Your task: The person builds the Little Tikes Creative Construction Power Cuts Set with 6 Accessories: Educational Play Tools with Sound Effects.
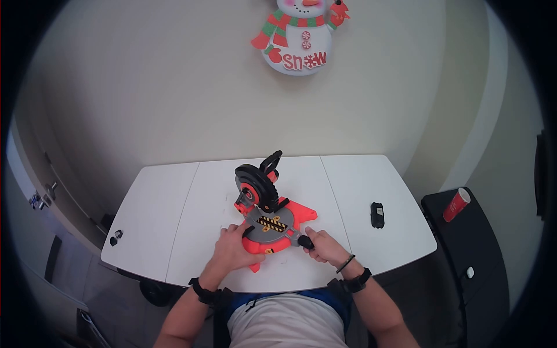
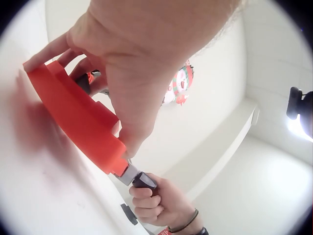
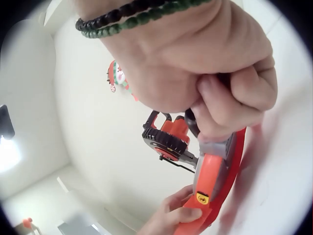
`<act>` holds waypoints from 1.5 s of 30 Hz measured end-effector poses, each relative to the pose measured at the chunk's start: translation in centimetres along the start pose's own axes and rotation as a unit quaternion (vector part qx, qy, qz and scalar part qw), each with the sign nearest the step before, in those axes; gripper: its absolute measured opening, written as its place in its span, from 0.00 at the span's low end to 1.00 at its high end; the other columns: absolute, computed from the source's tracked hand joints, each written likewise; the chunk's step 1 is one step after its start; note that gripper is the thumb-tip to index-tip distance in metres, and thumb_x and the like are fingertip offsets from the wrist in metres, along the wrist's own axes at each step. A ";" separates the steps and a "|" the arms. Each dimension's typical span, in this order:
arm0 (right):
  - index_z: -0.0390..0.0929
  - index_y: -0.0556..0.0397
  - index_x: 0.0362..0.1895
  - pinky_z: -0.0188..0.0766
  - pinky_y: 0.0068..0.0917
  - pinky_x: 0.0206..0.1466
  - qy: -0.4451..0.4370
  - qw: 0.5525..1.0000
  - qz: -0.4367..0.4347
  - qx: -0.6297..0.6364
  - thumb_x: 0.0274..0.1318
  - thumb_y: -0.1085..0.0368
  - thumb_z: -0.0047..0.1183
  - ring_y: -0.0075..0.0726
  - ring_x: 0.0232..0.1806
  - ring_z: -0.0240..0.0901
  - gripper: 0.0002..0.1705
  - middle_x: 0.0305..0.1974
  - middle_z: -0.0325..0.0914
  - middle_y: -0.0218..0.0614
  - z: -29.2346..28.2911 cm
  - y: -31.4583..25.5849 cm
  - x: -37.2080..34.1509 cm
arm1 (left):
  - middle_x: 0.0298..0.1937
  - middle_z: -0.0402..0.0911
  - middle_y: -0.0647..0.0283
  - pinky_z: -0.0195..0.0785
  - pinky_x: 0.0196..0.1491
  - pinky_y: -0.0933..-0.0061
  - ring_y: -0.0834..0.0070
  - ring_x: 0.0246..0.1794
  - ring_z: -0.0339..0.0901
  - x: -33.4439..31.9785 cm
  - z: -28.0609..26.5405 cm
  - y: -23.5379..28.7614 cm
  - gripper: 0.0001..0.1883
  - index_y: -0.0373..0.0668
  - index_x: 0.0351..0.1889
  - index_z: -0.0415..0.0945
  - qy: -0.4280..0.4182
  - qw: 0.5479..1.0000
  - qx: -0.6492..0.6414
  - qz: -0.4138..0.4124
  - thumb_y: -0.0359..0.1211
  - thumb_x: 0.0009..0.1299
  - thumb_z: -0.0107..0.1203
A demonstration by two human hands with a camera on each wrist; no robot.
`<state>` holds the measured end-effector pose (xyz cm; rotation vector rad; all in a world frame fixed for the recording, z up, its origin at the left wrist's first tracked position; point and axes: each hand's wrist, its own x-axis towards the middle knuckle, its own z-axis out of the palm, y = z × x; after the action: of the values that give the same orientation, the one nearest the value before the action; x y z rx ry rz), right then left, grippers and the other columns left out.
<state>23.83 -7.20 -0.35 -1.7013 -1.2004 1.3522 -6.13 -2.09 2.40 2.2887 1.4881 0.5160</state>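
Note:
A toy miter saw (image 1: pixel 256 184) stands on the white table, its black toothed blade guard and top handle (image 1: pixel 271 162) raised at the back. Its orange base (image 1: pixel 303 213) carries a round grey turntable (image 1: pixel 264 233) with a black-and-yellow striped strip. My left hand (image 1: pixel 231 249) grips the left side of the base; in the left wrist view its fingers and thumb span the orange edge (image 2: pixel 73 115). With my right hand (image 1: pixel 328 248) I hold the black handle (image 1: pixel 306 242) at the turntable's front right, fingers curled round it in the right wrist view.
A black device (image 1: pixel 377 215) lies on the table's right side, and small dark pieces (image 1: pixel 116 237) lie near its left edge. Beside the table at right, a dark surface (image 1: pixel 481 249) holds a red cup (image 1: pixel 456 205) and a small white item (image 1: pixel 470 272). A snowman decoration (image 1: pixel 301 37) hangs on the wall.

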 end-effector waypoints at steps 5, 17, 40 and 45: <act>0.83 0.57 0.28 0.78 0.48 0.34 0.099 0.901 -0.241 -0.348 0.77 0.36 0.51 0.56 0.27 0.84 0.37 0.24 0.83 0.49 0.6 -2.4 -3.7 | 0.60 0.84 0.43 0.78 0.66 0.52 0.46 0.60 0.81 0.2 0.5 -1.2 0.52 0.36 0.69 0.81 0.007 1.000 -0.014 0.007 0.52 0.45 0.81; 0.82 0.51 0.28 0.75 0.41 0.28 0.084 0.960 -0.142 -0.224 0.71 0.36 0.61 0.46 0.18 0.76 0.32 0.17 0.76 0.38 0.6 0.4 -0.3 | 0.56 0.85 0.43 0.77 0.66 0.51 0.45 0.57 0.82 0.4 0.8 -1.3 0.50 0.36 0.68 0.82 0.021 0.998 -0.049 0.029 0.52 0.47 0.81; 0.85 0.58 0.39 0.81 0.51 0.40 0.163 0.816 -0.288 -0.474 0.66 0.47 0.68 0.62 0.34 0.84 0.24 0.29 0.85 0.51 0.5 -2.7 -3.7 | 0.48 0.86 0.48 0.78 0.60 0.57 0.54 0.52 0.84 0.8 0.5 -2.0 0.51 0.39 0.63 0.87 0.015 0.995 -0.091 0.025 0.60 0.43 0.82; 0.84 0.61 0.37 0.80 0.51 0.38 0.134 0.825 -0.286 -0.469 0.69 0.47 0.67 0.61 0.30 0.83 0.25 0.25 0.83 0.52 0.1 -0.2 -1.6 | 0.49 0.84 0.49 0.75 0.61 0.58 0.54 0.51 0.80 0.9 1.3 -2.3 0.51 0.41 0.64 0.86 0.023 0.998 -0.034 0.037 0.59 0.43 0.82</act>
<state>23.62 -8.63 0.44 -1.7724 -2.1616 0.0887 -6.95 -0.48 0.21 2.3003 1.3883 0.6351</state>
